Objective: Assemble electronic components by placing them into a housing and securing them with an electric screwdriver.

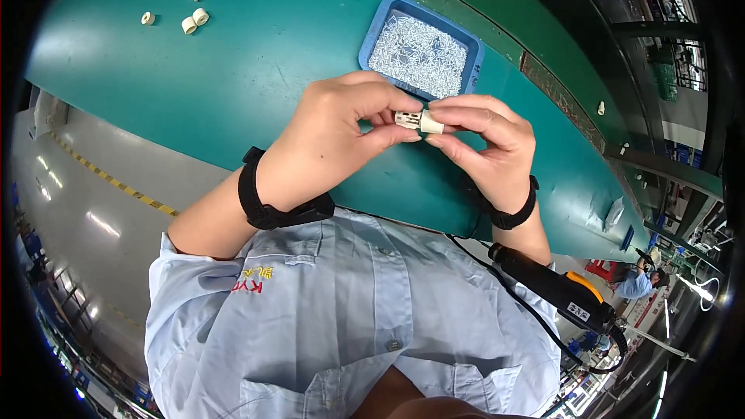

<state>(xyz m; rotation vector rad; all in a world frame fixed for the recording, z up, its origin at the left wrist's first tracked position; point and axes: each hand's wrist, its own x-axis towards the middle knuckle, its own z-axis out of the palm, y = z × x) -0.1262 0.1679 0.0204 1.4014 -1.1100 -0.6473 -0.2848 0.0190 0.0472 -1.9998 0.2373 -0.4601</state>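
The left hand (330, 128) pinches a slotted white piece (407, 119) just above the frame's centre; the right hand (497, 143) pinches a plain white cap (432, 122) at its end, though whether they join is unclear. Above sits a blue tray (474, 62).

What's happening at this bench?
A person is working with both bare hands over a green tabletop. The left hand pinches a slotted off-white piece, while the right hand pinches a smooth off-white piece. The two meet end to end; whether they are fastened is unclear. Just beyond sits a blue tray of tiny pale pieces, and more off-white parts lie toward the far left.
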